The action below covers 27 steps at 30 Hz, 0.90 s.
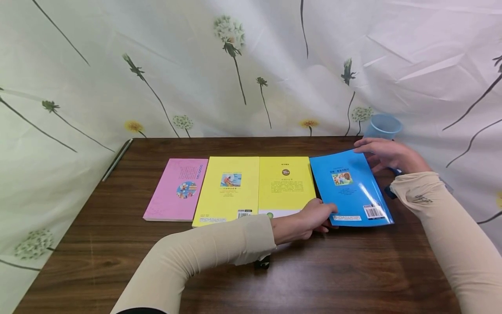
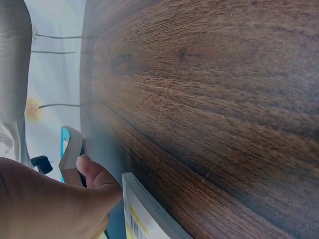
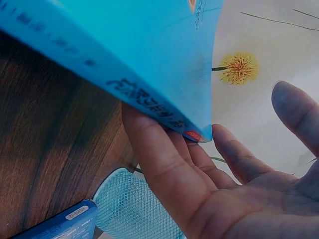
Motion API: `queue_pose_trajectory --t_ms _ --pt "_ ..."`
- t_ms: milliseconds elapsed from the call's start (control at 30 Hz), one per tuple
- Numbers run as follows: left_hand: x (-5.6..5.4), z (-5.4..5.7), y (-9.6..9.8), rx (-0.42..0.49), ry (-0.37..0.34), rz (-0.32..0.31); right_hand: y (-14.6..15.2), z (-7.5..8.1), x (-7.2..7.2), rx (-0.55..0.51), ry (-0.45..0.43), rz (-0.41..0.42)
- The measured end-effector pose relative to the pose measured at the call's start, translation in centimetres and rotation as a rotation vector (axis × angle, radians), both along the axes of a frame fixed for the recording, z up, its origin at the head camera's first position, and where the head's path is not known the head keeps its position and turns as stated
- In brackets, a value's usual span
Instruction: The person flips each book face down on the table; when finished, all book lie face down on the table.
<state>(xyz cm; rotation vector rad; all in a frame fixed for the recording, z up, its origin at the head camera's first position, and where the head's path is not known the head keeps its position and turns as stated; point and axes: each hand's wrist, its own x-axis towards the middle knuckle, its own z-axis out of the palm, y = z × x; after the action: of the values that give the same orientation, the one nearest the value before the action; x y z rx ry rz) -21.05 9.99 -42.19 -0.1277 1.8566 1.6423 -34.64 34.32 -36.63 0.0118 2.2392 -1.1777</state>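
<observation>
A blue book [image 1: 349, 185] lies back cover up at the right end of a row of books, tilted and partly lifted off the table. My left hand [image 1: 307, 218] pinches its lower left corner, thumb over the cover and fingers beneath. In the left wrist view, the page edges [image 2: 72, 152] of this book face the thumb. At the upper right corner is my right hand [image 1: 392, 155]. Its extended fingers [image 3: 159, 154] touch the spine from below, while the thumb stands away from the book. Directly left of the blue book lies a yellow book [image 1: 288, 192].
Another yellow book [image 1: 204, 198] and a pink book [image 1: 161, 205] continue the row leftward on the brown wooden table [image 1: 243, 288]. A light blue mesh basket [image 1: 382, 126] stands at the back right, with a dark blue box [image 3: 60, 226] near it. Behind hangs a flowered curtain [image 1: 274, 56].
</observation>
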Motion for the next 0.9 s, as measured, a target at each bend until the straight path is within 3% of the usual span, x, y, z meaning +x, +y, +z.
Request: queue_pose_trajectory --t_ms 900 --pt "-0.24 -0.28 -0.08 -0.015 -0.003 0.015 0.30 -0.83 -0.24 -0.032 -0.028 -0.013"
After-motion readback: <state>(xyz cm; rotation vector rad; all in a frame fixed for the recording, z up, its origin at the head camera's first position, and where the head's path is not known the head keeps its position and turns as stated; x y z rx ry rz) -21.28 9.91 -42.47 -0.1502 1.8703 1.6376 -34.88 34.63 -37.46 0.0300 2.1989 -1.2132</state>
